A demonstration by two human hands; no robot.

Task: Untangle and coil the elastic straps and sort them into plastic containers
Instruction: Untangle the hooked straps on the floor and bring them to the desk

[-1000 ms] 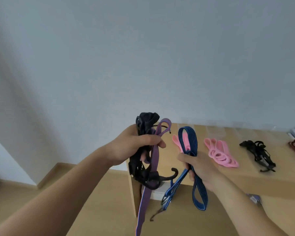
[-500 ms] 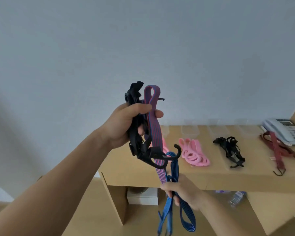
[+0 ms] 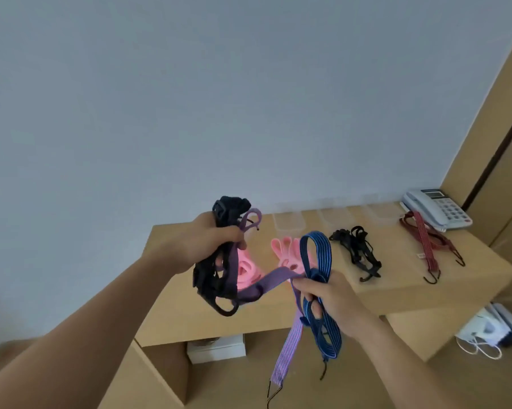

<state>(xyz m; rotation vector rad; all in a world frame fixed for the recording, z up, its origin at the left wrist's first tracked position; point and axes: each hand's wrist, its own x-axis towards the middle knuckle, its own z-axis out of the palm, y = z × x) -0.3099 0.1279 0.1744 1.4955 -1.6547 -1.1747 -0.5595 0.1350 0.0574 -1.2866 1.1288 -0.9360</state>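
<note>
**Head view.** Your left hand point(image 3: 210, 243) is raised in front of the bench point(image 3: 396, 287), with the forearm coming in from the lower left. Its fingers are curled tight round a black strap bundle point(image 3: 210, 278) and the top loop of a purple strap point(image 3: 272, 280), and the thumb lies across the front. Your right hand point(image 3: 331, 296) is lower and to the right, its forearm entering from the lower right. Its fingers are closed round the doubled blue strap point(image 3: 316, 249), and it grips the purple strap as well.

The purple strap drops from the left fist through the black strap bundle and sags across to the right hand. From there it hangs straight down to a wire hook point(image 3: 274, 391) near the bottom edge. The blue strap stands in a loop above the right hand and hangs in another below it. The black strap bundle dangles under the left fist, knotted and uneven.

On the bench beyond the hands lie pink straps point(image 3: 287, 255), partly hidden by them. A loose black strap point(image 3: 358, 252) is heaped to their right, and a red strap point(image 3: 425, 243) lies further right, its hooks toward the near edge. Clear plastic containers point(image 3: 288, 224) stand in a row along the far edge by the wall. A telephone point(image 3: 437, 208) sits at the far right end. A white box point(image 3: 216, 348) rests on the shelf below.
</note>
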